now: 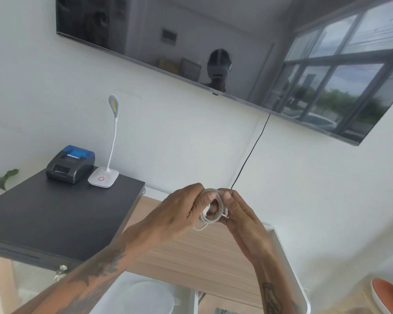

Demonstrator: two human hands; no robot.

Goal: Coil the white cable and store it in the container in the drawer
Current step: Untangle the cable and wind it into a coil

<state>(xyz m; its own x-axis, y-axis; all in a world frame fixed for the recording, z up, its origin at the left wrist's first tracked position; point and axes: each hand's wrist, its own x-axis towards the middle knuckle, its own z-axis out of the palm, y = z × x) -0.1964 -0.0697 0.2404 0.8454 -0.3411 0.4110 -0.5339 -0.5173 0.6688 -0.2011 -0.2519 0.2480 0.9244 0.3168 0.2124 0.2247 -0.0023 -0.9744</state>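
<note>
In the head view, both hands are raised in front of the white wall, above a pale wood-grain desk top (191,252). The left hand (179,211) and the right hand (238,214) meet around a thin white cable (210,208), which is already gathered into a small bundle of several round loops held between them. The left fingers (205,198) curl through and around the loops, and the right fingers (227,197) pinch the other side of the bundle, so both hands are closed on it. A short free tail of cable hangs from the bottom of the loops (its plug end is too small to make out).

Judging from this, the coiling looks nearly finished: only that tail seems left to wrap or tuck. The storing has not yet begun, since the cable is in the air and well apart from any container. At the bottom edge a white, glossy compartment with a rounded white object (150,295) in it shows below the desk; it may be the open drawer, but I cannot tell, and no container is clearly identifiable. To the left, a dark grey cabinet top (55,214) carries a black-and-blue receipt printer (69,164) and a white gooseneck desk lamp (103,176), neither involved.
</note>
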